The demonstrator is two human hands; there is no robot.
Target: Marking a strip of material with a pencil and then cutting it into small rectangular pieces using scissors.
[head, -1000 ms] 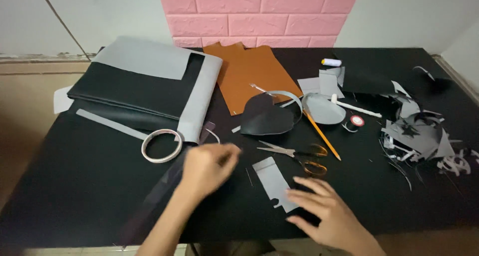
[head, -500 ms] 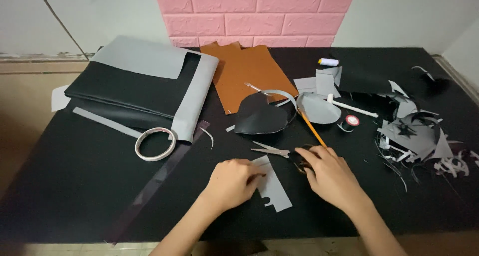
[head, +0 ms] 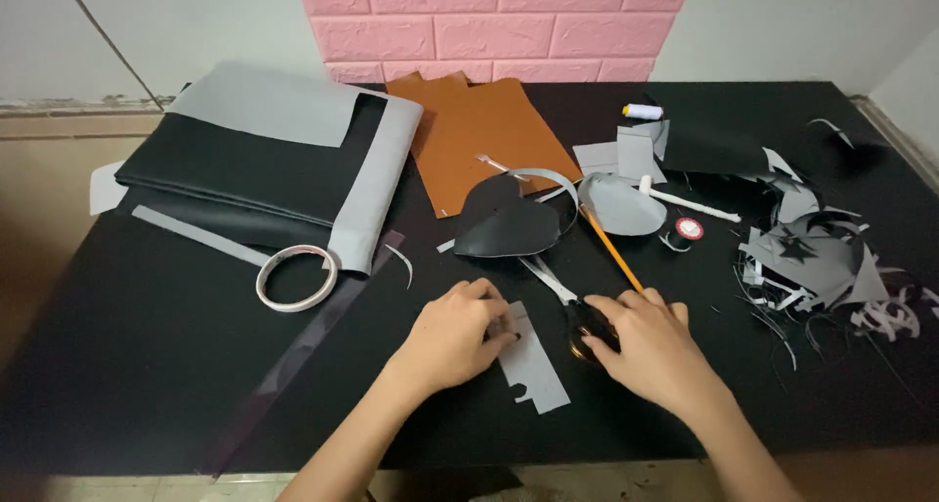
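Two hands are on the black desk [head: 117, 365]. The left hand [head: 455, 334] presses its fingers flat on one small grey cut-out piece [head: 533, 365], which sticks out just right of it. The right hand [head: 650, 346] grips the handles of one pair of scissors [head: 558, 289]. Nearby lie one tape ring [head: 296, 278], one pencil [head: 611, 248] and one black heart shape [head: 509, 223].
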